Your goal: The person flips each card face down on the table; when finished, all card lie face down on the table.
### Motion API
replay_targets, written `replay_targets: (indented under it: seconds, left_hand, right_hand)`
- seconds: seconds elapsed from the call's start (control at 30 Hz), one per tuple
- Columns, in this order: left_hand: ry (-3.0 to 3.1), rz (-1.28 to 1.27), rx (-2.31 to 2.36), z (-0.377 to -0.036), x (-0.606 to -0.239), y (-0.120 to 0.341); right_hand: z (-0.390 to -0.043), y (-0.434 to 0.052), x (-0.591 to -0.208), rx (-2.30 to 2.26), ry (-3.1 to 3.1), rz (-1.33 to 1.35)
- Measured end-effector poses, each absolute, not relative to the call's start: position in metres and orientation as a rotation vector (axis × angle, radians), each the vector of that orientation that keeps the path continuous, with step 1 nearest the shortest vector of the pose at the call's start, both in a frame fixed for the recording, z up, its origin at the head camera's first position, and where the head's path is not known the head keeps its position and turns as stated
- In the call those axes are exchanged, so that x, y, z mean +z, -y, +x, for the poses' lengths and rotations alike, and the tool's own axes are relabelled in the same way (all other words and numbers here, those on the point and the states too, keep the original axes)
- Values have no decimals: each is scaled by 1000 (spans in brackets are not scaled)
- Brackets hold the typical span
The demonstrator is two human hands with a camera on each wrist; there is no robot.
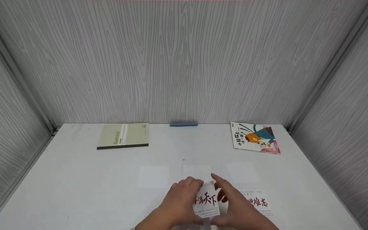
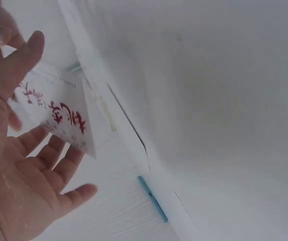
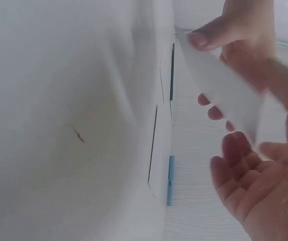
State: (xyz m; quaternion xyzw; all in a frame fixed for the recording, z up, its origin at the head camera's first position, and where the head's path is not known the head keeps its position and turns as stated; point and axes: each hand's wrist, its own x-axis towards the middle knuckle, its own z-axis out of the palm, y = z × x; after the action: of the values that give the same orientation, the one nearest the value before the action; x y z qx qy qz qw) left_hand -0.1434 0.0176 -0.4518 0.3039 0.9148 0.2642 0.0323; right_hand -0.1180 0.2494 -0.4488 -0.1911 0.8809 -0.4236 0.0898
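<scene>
Low at the table's front centre, both hands hold up a small white card [image 1: 207, 201] with red and black brush lettering. My left hand [image 1: 179, 199] grips its left side, my right hand [image 1: 235, 204] its right side. In the left wrist view the printed card [image 2: 58, 110] stands between the left hand's [image 2: 28, 165] thumb and loosely spread fingers. The right wrist view shows the card's blank back [image 3: 227, 90], with the right hand's [image 3: 264, 191] thumb pinching its top edge. A second lettered card [image 1: 259, 203] lies flat on the table, partly behind the right hand.
Three blank white paper squares [image 1: 153, 176], [image 1: 196, 171], [image 1: 241, 172] lie in a row just beyond the hands. A green "Gambit" notebook [image 1: 123, 135] lies back left, a colourful picture book [image 1: 256, 137] back right, and a blue strip [image 1: 184, 124] sits at the back wall. Grey panels enclose three sides.
</scene>
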Motion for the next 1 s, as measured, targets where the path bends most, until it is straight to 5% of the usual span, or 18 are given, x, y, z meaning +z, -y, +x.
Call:
replay_targets:
  seconds: [0.33,1.0]
  left_hand:
    - [-2213,695,1599,-149,-444,-9]
    - [-2394,777,1665,-141,-452,8]
  right_hand:
    - [-121,-248,-459,-1429,-2525,-633]
    - [-123,-256,-463,-1178,-2631,-639]
